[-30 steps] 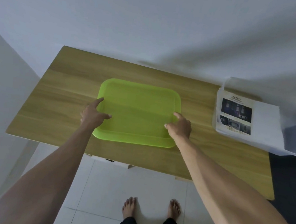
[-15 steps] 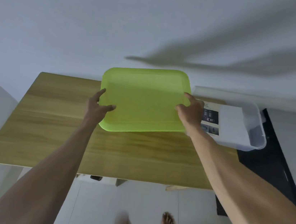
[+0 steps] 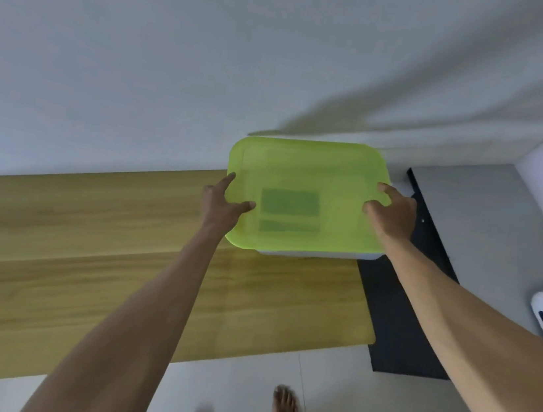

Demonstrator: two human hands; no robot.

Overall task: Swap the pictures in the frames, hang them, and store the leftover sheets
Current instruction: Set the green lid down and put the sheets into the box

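Two hands, left hand and right hand, clamp the side edges of a translucent lime-green plastic lid over a clear storage box at the wooden table's far corner; it looks light, slightly flexible, best gripped by its rims.

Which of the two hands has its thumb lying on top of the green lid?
The left hand: its thumb lies flat across the top of the green lid near the left edge. The right hand grips the right edge with curled fingers instead.
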